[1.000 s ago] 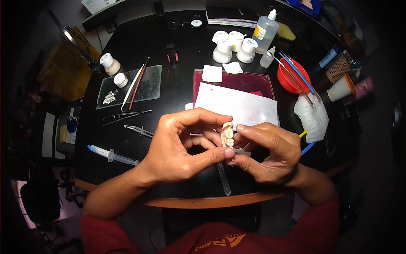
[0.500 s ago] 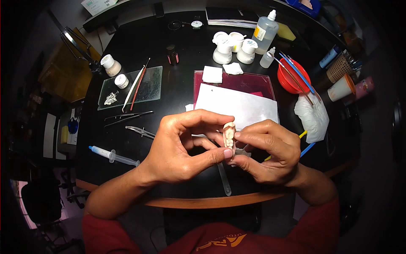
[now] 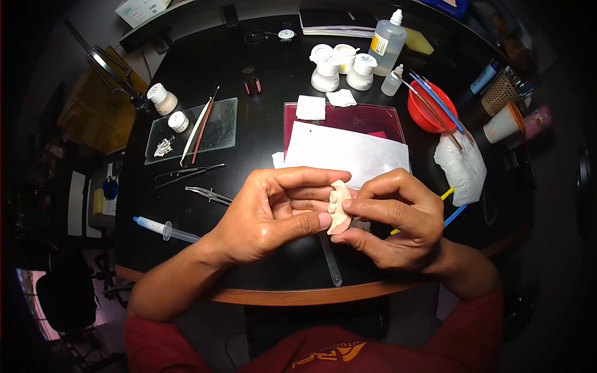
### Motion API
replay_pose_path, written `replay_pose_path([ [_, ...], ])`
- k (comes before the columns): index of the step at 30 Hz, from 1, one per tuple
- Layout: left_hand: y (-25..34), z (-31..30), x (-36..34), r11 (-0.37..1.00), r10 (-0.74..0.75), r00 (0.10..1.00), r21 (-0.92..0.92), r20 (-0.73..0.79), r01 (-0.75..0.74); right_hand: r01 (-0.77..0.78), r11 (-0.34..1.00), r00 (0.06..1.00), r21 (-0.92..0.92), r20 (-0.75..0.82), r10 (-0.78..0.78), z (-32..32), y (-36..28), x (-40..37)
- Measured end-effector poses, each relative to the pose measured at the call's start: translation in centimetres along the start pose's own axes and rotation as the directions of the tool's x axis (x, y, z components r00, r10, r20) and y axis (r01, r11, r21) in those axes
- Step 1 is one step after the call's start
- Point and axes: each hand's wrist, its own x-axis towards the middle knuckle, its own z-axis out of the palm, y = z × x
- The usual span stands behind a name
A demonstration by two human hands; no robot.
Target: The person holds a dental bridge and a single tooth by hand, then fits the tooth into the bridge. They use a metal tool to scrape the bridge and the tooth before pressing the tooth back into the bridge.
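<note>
Small tooth cast [image 3: 339,208], pale and plaster-like, sits in the air just in front of the white paper sheet [image 3: 348,152], over the near part of the counter [image 3: 261,118]. Left hand [image 3: 267,214] grip: thumb and forefinger clamped on the cast's ends. Right hand [image 3: 398,217] grip: fingertips pinched on its right side. Judgement: light, rigid, probably brittle and chalky, not slippery, with chip-prone moulded teeth. Best taken by the flat base and flanks, with light pressure. Syringe [image 3: 165,229] lies well left of the sheet.

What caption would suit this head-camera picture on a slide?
Left hand and right hand pinch a pale tooth model over a black table beside a syringe.
</note>
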Motion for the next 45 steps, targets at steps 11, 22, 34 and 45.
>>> replay_pose_path([
  [11, 0.16, 0.06, -0.03, 0.998, -0.048, 0.999, -0.041, 0.007, 0.048, 0.000, 1.000, 1.000, 0.002, 0.010, 0.000, -0.04, -0.18, 0.06],
  [22, 0.35, 0.20, -0.13, 0.993, -0.098, 0.995, -0.065, -0.023, 0.096, -0.068, 0.998, 0.998, 0.000, -0.021, 0.068, 0.09, -0.40, -0.04],
  [34, 0.00, -0.14, 0.03, 0.999, -0.022, 0.998, -0.045, -0.059, 0.019, -0.084, 0.996, 0.996, 0.034, -0.028, 0.085, 0.41, -0.07, -0.12],
  [45, -0.15, -0.12, 0.05, 0.999, 0.016, 0.999, -0.037, -0.052, -0.018, -0.076, 0.995, 0.997, 0.057, 0.008, 0.076, 0.33, 0.04, -0.03],
])
